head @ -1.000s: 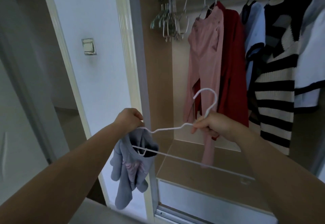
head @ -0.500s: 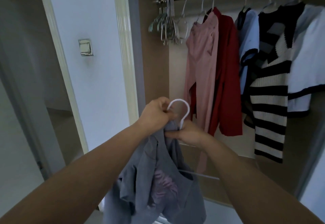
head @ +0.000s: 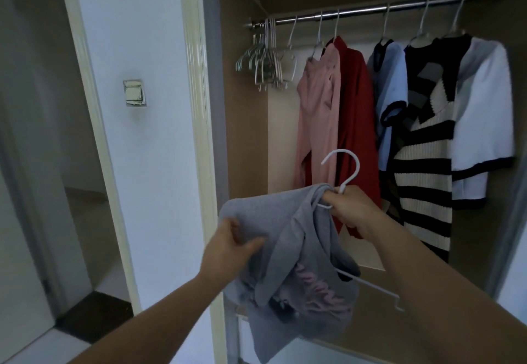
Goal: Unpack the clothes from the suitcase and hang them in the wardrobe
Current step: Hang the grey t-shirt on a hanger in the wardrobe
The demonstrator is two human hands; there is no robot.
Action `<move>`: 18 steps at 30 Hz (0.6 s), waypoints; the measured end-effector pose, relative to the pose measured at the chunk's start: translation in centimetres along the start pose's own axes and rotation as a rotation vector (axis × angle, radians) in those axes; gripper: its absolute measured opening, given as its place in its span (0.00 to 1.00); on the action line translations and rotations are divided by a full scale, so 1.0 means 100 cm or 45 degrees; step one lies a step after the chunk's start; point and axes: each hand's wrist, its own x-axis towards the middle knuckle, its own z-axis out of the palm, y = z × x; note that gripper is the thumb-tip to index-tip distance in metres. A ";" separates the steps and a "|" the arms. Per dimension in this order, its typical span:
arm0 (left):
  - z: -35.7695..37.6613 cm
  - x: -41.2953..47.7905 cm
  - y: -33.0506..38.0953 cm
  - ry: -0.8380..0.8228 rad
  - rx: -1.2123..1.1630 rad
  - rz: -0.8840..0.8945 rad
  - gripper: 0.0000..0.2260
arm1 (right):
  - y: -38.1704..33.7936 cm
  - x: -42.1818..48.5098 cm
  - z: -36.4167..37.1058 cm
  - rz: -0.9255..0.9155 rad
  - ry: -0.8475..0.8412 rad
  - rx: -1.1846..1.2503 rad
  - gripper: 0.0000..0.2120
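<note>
Well, the right hand (head: 353, 209) is closed round the neck of a white hanger (head: 358, 167), just under its hook, which stands up above the knuckles. The left hand (head: 231, 246) is lower and off to the side, thumb and fingers pinching a fold of a grey top (head: 299, 249). So the two hands are apart, each clamped on its own thing.

The grey top is bunched over the hanger's near shoulder and hangs in loose folds between the forearms, a pink print showing low on the fabric. The hanger's far arm and bottom bar poke out bare below the right wrist. All of this is held in the air in front of the open wardrobe (head: 245, 135), well below the rail (head: 370, 11).

On that metal rail a cluster of empty hangers (head: 265, 61) is pushed to the left end. To the right of them hang a pink garment (head: 319, 112), a red garment (head: 356, 121) close behind it, a light blue tee (head: 390, 92) with dark trim, a black-and-cream striped knit (head: 425, 178) and a white tee (head: 484, 121) with dark edging.

Left of the wardrobe stands a cream frame post (head: 196, 106), then a pale wall with a light switch (head: 134, 93), and beyond that an open doorway (head: 71, 164).
</note>
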 end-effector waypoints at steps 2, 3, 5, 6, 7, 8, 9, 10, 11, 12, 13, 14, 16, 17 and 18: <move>0.025 -0.002 -0.002 -0.317 -0.059 -0.083 0.38 | 0.001 0.001 0.002 0.008 0.010 0.009 0.06; 0.035 -0.001 -0.001 -0.383 -0.136 -0.150 0.43 | 0.001 0.001 0.002 -0.004 0.006 0.013 0.07; 0.044 0.008 -0.001 -0.215 -0.328 -0.326 0.45 | 0.001 -0.002 -0.003 -0.011 0.012 0.005 0.08; 0.043 0.012 -0.001 -0.057 -0.369 -0.407 0.44 | 0.002 -0.002 -0.007 -0.008 0.025 0.002 0.08; 0.041 0.017 0.000 0.062 -0.371 -0.467 0.41 | 0.002 -0.003 -0.015 -0.006 0.047 -0.001 0.10; 0.037 0.022 0.000 0.113 -0.376 -0.486 0.34 | 0.003 -0.003 -0.022 -0.012 0.062 0.000 0.15; 0.032 0.024 0.002 0.088 -0.393 -0.461 0.23 | 0.004 -0.004 -0.029 -0.018 0.081 -0.002 0.18; 0.027 0.027 0.005 0.033 -0.395 -0.432 0.15 | 0.005 -0.005 -0.036 -0.025 0.089 -0.011 0.20; 0.021 0.031 0.008 0.006 -0.375 -0.410 0.14 | 0.006 -0.007 -0.042 -0.030 0.094 -0.026 0.22; 0.015 0.036 0.013 0.025 -0.353 -0.385 0.15 | 0.008 -0.007 -0.047 -0.045 0.102 -0.055 0.23; 0.006 0.043 0.019 0.088 -0.345 -0.351 0.16 | 0.010 -0.008 -0.053 -0.058 0.110 -0.092 0.24; -0.004 0.051 0.026 0.192 -0.344 -0.313 0.16 | 0.013 -0.009 -0.058 -0.061 0.096 -0.132 0.24; -0.025 0.069 0.034 0.405 -0.331 -0.308 0.15 | 0.019 -0.013 -0.066 -0.039 -0.014 -0.226 0.19; -0.035 0.077 0.037 0.482 -0.304 -0.311 0.15 | 0.021 -0.017 -0.067 -0.013 -0.095 -0.264 0.17; -0.043 0.083 0.039 0.522 -0.266 -0.301 0.15 | 0.021 -0.018 -0.068 0.005 -0.151 -0.281 0.16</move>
